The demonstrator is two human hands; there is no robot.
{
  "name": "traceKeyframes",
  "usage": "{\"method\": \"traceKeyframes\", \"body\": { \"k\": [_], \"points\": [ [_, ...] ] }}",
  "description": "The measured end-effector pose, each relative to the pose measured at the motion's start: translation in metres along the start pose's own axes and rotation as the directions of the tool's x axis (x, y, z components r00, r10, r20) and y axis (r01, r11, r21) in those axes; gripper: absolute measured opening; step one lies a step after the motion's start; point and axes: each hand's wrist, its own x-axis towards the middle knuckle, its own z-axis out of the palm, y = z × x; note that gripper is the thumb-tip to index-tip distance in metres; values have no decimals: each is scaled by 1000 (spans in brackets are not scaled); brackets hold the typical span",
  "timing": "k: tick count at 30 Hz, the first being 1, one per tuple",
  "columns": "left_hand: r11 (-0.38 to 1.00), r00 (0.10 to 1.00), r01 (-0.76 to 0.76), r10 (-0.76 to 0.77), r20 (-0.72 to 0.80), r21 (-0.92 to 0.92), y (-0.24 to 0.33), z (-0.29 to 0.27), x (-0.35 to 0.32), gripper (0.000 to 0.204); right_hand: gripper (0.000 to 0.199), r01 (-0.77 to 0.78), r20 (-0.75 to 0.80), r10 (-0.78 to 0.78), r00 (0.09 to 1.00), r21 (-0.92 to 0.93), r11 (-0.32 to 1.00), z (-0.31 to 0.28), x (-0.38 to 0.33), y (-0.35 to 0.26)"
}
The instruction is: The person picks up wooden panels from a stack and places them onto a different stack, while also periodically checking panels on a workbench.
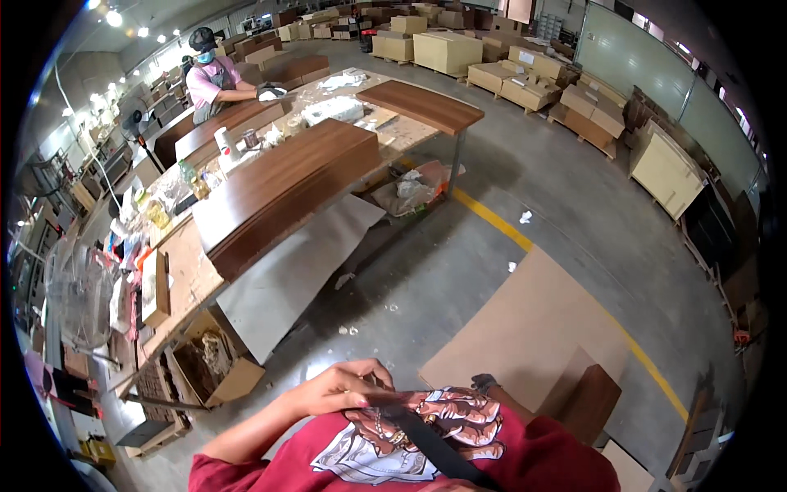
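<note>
My left hand (352, 389) is bare and raised in front of my chest, its fingers curled at the upper end of a black strap (438, 449) that runs down across my red printed shirt (270, 459). My right hand (485, 383), in a dark glove, hangs low beyond the shirt; most of its fingers are hidden. Near it, a brown wood-grain board (592, 402) stands on a tan cardboard sheet (525, 328) on the floor. Ahead of me, a stack of brown wood-grain panels (287, 176) lies along the workbench.
The workbench (184, 283) also carries a brown panel (422, 105), a white cup (224, 139), bottles and rags. A co-worker (215, 78) handles panels at its far side. Below are an open carton (215, 361) and a grey sheet (303, 262). Wrapped pallets (447, 53) line the background.
</note>
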Motion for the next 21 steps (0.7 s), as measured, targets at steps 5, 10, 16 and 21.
{"method": "traceKeyframes", "body": {
  "k": [5, 10, 16, 21],
  "points": [
    [990, 871, 131, -137, -471, -45, -59, -116, -29, 66, 30, 150, 221, -98, 970, -232, 961, 124, 29, -79],
    [969, 580, 1, -203, -789, -248, -111, -194, -15, 63, 30, 67, 73, -60, 995, -93, 993, 194, 20, -127],
    [977, 761, -61, -86, -643, -202, -136, -253, 37, 53, 29, -1, -27, 2, 1000, 55, 998, 208, -3, -144],
    [969, 898, -102, -7, -439, -224, -149, -276, 94, 41, 28, -91, -168, 136, 976, 250, 964, 149, -42, -118]
  ]
}}
